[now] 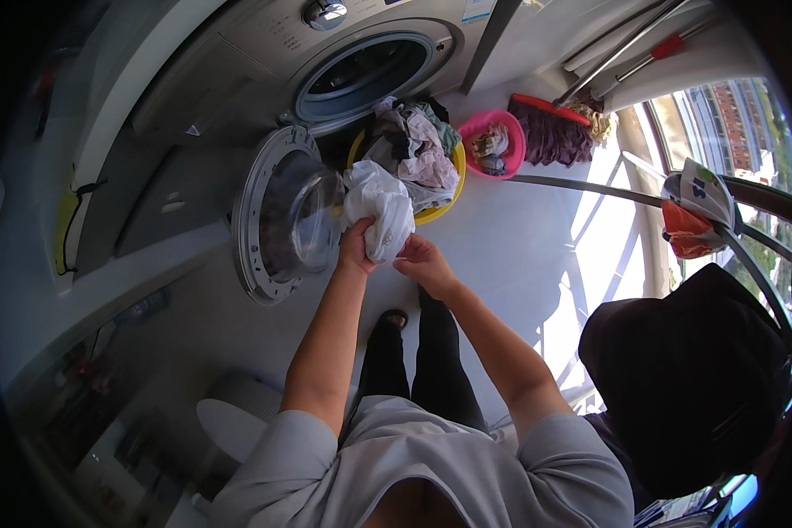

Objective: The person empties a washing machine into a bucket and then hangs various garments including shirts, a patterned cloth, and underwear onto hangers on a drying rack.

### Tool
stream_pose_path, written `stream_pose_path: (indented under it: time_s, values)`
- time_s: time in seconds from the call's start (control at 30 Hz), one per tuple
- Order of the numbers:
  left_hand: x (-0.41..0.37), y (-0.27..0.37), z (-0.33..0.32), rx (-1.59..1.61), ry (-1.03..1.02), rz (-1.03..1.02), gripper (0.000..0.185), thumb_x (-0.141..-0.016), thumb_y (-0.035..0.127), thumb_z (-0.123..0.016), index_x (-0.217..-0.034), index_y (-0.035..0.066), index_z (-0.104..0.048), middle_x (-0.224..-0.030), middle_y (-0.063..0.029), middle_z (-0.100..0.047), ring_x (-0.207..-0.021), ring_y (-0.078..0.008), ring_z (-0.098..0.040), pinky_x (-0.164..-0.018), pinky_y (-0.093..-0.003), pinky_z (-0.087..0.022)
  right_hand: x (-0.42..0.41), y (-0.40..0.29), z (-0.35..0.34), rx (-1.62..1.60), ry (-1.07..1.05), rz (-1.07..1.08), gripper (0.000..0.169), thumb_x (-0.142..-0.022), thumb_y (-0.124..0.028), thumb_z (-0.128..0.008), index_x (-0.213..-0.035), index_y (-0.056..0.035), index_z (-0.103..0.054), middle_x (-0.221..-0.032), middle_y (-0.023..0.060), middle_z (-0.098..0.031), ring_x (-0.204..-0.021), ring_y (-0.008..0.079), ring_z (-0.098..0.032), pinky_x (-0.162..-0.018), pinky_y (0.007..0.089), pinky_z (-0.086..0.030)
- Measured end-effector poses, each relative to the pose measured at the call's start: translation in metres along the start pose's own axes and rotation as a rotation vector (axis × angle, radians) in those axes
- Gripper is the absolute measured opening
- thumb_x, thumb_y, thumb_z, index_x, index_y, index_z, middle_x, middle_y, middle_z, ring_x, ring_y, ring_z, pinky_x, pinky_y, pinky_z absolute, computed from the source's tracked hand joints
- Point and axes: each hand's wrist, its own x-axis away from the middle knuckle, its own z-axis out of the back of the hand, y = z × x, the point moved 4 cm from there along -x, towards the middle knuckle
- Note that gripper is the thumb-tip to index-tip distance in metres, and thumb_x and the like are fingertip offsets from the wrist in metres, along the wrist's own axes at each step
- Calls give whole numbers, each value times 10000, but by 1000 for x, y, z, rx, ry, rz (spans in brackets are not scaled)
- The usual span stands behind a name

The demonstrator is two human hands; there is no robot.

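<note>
Bunched in front of me is a white cloth garment [381, 201] with a small dark print near its lower end. My left hand [356, 244] grips its lower left side, thumb on top. At the lower right edge, my right hand [430, 263] has its curled fingers against the fabric, partly hiding their hold. Just beyond, a yellow basin [460, 177] is heaped with crumpled clothes [419, 142] in pink, grey, green and black. Behind the basin stands a front-loading washing machine [237, 79], its drum opening [369, 72] dark inside. Its round glass door [274, 218] hangs open, left of my hands.
A pink basin [482, 171] holding a few small cloths sits right of the yellow one. Beside it rest a mop [558, 135] and metal poles [614, 56]. A metal bar [581, 187] crosses toward the window; a large black item [680, 383] hangs at right.
</note>
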Motion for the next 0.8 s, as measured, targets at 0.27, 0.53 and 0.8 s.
stream_pose_path:
  time_s: [0.27,0.53,0.8]
  values:
    - [144,39,-71,-368,-291,-102,581,-772,59,-589,-1330,15,-434,-1193,-151,-587,-1075,-302,-603,-944,-411,-490,92,-88,-16,528,556,363,355,-852,-245,-703,-1097,-40,-549,-1009,39,-586,-948,131,-541,-811,273,-445]
    - [293,73,-145,-1249,-447,-507,624,-754,101,-640,-1332,12,-422,-1143,-176,-612,-1076,-305,-597,-942,-388,-455,187,-177,-167,896,530,594,197,-934,-215,-587,-950,-23,-631,-960,40,-618,-922,139,-574,-826,281,-450]
    - [425,116,-228,-1755,-218,-1527,278,-739,38,-606,-1017,49,-610,-1008,-162,-653,-869,-354,-634,-779,-418,-502,297,-230,-230,546,623,791,343,-998,-336,-472,-1008,-21,-608,-844,37,-593,-783,121,-550,-751,279,-458]
